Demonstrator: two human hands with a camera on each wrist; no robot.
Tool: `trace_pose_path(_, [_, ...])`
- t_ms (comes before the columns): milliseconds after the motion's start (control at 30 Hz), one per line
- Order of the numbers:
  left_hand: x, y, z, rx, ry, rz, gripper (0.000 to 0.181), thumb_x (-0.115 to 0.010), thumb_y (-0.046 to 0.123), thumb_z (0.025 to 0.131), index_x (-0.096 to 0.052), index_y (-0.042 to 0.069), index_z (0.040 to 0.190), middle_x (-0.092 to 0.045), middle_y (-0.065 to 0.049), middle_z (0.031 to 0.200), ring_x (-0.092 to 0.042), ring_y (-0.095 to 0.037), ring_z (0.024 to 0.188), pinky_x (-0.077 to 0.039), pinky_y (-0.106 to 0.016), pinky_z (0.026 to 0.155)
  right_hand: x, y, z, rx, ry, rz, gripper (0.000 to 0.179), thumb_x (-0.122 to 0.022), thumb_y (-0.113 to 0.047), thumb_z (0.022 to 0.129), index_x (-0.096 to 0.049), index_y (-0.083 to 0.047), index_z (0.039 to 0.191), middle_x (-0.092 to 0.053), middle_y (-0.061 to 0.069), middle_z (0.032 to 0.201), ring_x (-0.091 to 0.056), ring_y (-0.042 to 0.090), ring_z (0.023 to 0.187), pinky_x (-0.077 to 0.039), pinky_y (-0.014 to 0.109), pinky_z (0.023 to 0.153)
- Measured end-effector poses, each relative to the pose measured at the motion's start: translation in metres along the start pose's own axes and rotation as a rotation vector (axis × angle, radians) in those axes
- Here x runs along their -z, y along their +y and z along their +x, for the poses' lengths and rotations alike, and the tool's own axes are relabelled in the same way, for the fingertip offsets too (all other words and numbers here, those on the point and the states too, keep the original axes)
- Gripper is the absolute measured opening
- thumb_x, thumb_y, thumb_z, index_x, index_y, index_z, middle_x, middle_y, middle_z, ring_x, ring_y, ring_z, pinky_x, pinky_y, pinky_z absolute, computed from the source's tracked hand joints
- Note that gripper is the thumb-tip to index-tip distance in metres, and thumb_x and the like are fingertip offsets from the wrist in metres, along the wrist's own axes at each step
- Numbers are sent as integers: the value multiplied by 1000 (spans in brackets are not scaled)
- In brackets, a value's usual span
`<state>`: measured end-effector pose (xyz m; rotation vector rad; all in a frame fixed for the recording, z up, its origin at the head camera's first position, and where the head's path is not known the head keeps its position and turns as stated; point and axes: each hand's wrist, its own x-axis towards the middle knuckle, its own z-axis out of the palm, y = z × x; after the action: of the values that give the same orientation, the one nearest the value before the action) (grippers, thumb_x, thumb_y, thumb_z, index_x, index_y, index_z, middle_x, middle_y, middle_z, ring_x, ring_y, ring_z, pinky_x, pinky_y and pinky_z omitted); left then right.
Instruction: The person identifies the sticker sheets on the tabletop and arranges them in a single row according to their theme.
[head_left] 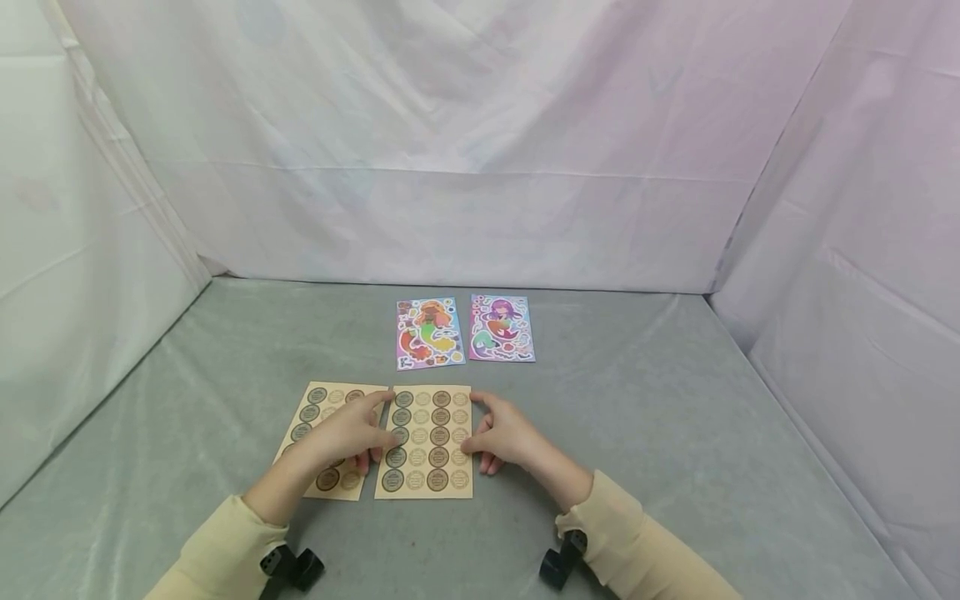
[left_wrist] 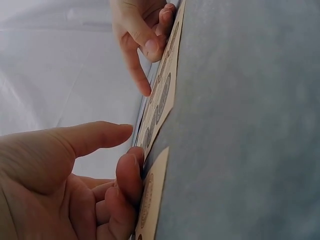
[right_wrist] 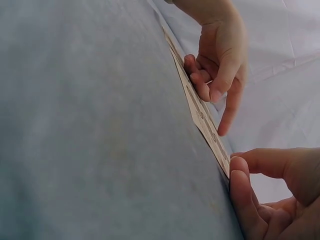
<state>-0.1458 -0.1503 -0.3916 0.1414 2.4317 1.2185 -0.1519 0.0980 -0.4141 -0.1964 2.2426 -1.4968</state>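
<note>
Two tan sheets of round stickers lie side by side on the grey table. The left sheet [head_left: 293,442] is partly covered by my left hand [head_left: 347,432]. Its index finger stretches to the upper left corner of the right sheet [head_left: 429,446], and its thumb lies over that sheet's left edge. At the opposite edge, my right hand [head_left: 508,433] has its index finger at the upper right corner and its thumb at the side. In the left wrist view, the left thumb [left_wrist: 112,132] stands apart from the bent lower fingers. The right fingertips [right_wrist: 240,167] touch the sheet's edge.
Two colourful mermaid sticker sheets lie farther back, the left one [head_left: 431,333] beside the right one [head_left: 502,328]. White cloth walls [head_left: 465,225] enclose the grey table [head_left: 637,392] at the back and both sides. A black wrist device [head_left: 292,568] sits at each cuff.
</note>
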Motion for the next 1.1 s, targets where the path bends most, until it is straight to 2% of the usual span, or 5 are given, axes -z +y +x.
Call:
trace_pose_path(233, [3,1,3,-8,0,-3,75,-71,15,85,-31,-3,146,-60,-9,57,-52,-18,38,-41,-26,35,2,-3,-1,-10,-18,8,84,-74,0,76,-28,2,147,-63,11,69,-55,13,40,-50,31,38])
trace_pose_path(533, [4,4,8,-2,32,-1,71,-71,16,85,-36,3,145,-62,-9,62,-55,-20,43,-39,-26,37,3,-5,-3,-15,-29,20,82,-73,-2,78,-29,1,147,-64,10,71,-56,14,42,-51,31,40])
trace_pose_path(800, [6,11,11,-33,8,-62,67,-66,14,87,-35,2,146,-62,-11,69,-57,-23,49,-44,-29,43,9,-8,-6,24,-8,7,79,-72,-1,79,-29,5,145,-64,9,71,-57,16,46,-52,32,44])
trace_pose_path(1100, [7,20,18,-56,23,-76,67,-66,14,87,-34,4,146,-65,-11,77,-62,-25,56,-35,-25,42,20,-13,-5,31,38,2,72,-71,0,80,-35,5,142,-65,9,74,-61,18,51,-55,34,51])
